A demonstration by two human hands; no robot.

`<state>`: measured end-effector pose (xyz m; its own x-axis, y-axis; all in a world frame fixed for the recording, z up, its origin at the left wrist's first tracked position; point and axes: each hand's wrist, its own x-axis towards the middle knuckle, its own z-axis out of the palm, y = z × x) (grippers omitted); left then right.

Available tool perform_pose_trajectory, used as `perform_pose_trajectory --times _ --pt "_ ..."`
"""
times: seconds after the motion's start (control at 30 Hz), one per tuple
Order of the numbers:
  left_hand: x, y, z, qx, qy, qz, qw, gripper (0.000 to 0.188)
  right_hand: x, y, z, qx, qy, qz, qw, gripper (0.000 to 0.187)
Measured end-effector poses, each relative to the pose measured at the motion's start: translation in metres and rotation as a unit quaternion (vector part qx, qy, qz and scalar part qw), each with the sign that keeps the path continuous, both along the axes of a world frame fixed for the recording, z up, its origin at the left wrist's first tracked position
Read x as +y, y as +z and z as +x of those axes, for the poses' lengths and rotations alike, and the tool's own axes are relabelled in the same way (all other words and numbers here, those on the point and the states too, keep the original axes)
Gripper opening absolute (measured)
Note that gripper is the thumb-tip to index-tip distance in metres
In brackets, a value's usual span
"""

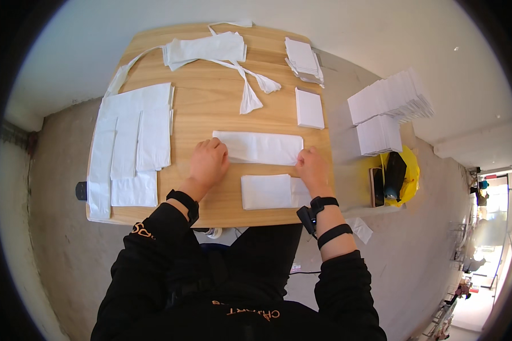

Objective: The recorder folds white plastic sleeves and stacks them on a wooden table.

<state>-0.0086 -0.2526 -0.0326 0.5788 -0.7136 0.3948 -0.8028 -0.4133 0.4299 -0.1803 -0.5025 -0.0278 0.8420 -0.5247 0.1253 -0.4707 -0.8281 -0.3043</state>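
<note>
Left hand (209, 161) and right hand (312, 169) are pinching opposite ends of a folded white strip (261, 148), lying on wooden table (205, 94) just beyond a white folded piece (266, 191)

Concrete floor (60, 182) and stacked white sheets (155, 133) suggest a workshop.

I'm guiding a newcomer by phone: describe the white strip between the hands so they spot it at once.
On the wooden table, find the near half, where the person's left hand and right hand come in. The flat white strip lies crosswise between them, just beyond a folded white piece. Unlike its neighbours, it alone has a hand at each end.
</note>
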Motion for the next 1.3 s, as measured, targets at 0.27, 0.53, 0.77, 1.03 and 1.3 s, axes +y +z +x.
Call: perform_pose_trajectory --times 0.27,0.53,0.77,1.03,1.3 --pt "0.002 0.0 0.006 0.117 0.04 -0.021 0.992 0.005 0.028 0.022 0.006 -0.081 0.064 0.011 0.995 0.027" --pt "0.0 0.011 0.006 0.146 0.028 -0.017 0.989 0.005 0.021 -0.004 0.013 -0.131 0.031 0.042 0.99 0.01" --pt "0.004 0.009 0.006 0.12 0.025 -0.012 0.992 0.005 0.0 0.009 -0.002 -0.087 0.025 0.094 0.991 0.006" --pt "0.007 0.015 0.007 0.063 0.009 -0.007 0.998 0.004 -0.008 0.02 -0.014 -0.094 0.047 0.09 0.99 0.002" --pt "0.011 0.031 0.008 -0.03 -0.019 -0.012 0.999 0.007 -0.002 0.03 -0.005 -0.084 -0.004 0.124 0.989 0.008"
